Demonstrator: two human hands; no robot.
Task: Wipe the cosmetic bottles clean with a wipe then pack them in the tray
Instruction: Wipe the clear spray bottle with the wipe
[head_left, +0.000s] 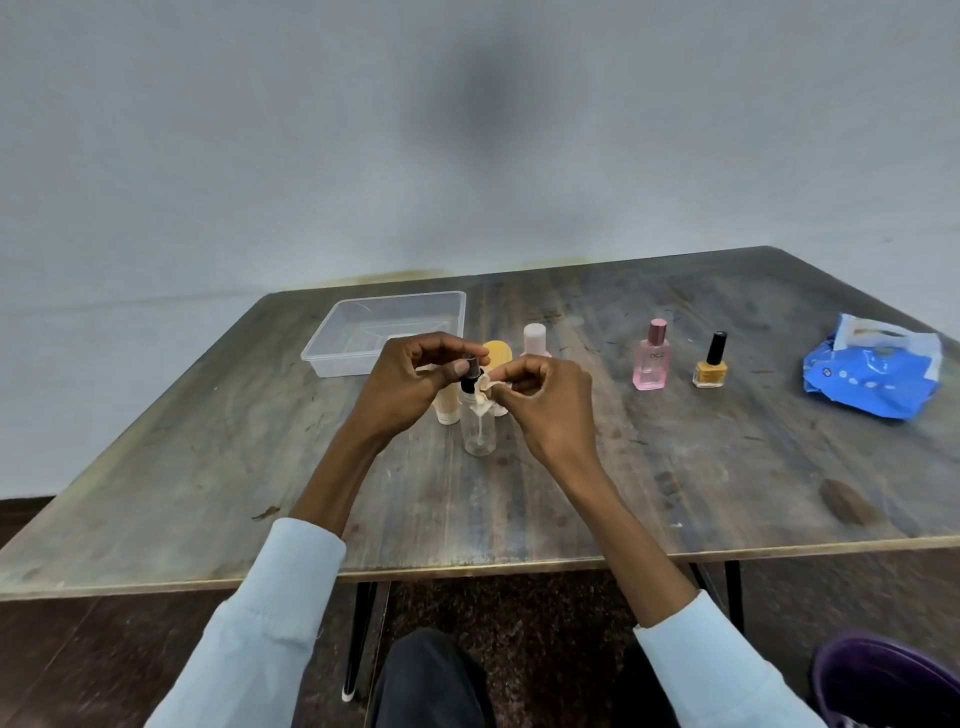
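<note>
Upright between the two hands stood a clear spray bottle (479, 426) with a dark pump top, its base on the wooden table (675, 467). From nine o'clock the left hand (410, 379) curled its fingers about the pump top, thumb pressed near the collar. From three o'clock the right hand (545, 400) pinched a small crumpled wipe (487, 385) against the bottle's neck. Behind the hands, at twelve o'clock, other bottles stood partly hidden, and the clear plastic tray (332, 348) sat at eleven o'clock. Off at two o'clock stood a pink perfume bottle (652, 358), a yellow nail polish bottle (711, 364) and a blue wipes packet (872, 374).
</note>
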